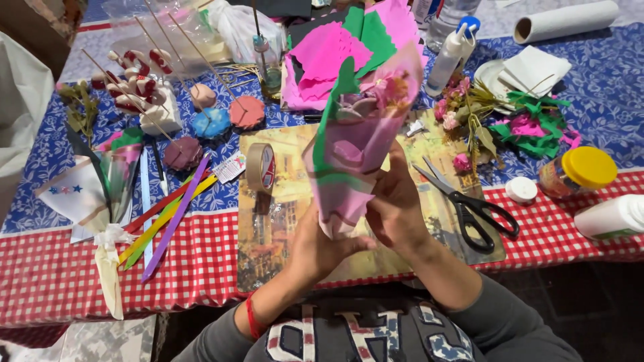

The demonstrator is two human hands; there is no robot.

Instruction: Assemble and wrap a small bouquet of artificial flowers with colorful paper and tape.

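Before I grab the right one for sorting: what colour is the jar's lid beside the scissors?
Yellow lid, clearest in the head view.

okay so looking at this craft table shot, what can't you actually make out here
Head view only:
- Flowers inside the paper bouquet: hidden by the pink and green wrap.
- Left hand fingertips: behind the bouquet's base.
- Right hand palm: turned away.
- Paper roll: partly cut off by the top edge.
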